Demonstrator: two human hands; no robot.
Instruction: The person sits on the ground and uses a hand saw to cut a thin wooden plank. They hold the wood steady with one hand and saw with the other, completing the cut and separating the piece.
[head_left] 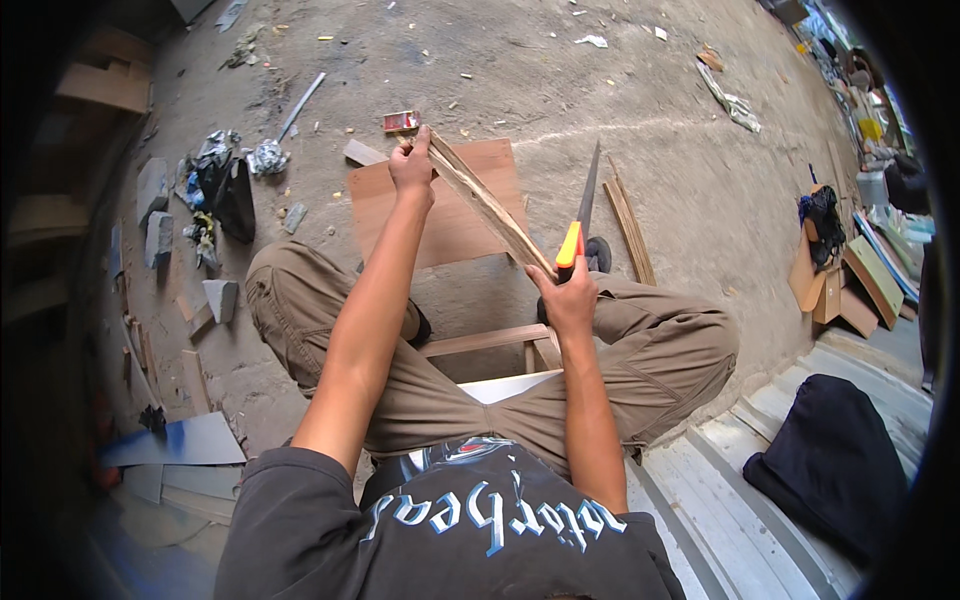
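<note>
A long, rough-edged wooden strip (490, 208) slants between my two hands above the floor. Its far end is gripped by my left hand (412, 168), fingers closed around it. My right hand (568, 302) is closed on the orange and yellow handle of a handsaw (572, 245), whose dark tapering blade points away from me. The strip's near end meets the thumb side of that same hand. Beneath the strip, a reddish-brown plywood board (480, 165) lies on the ground. Between my bent legs is a wooden frame (485, 342) with a white panel (508, 386) next to it.
A small red box (401, 121) sits beyond the board. Narrow wood pieces (630, 225) lie to the right. Grey blocks (160, 238), a black plastic bag (228, 195) and scraps are scattered left. A dark cloth (832, 465) rests on ridged metal sheeting (715, 500) at the lower right.
</note>
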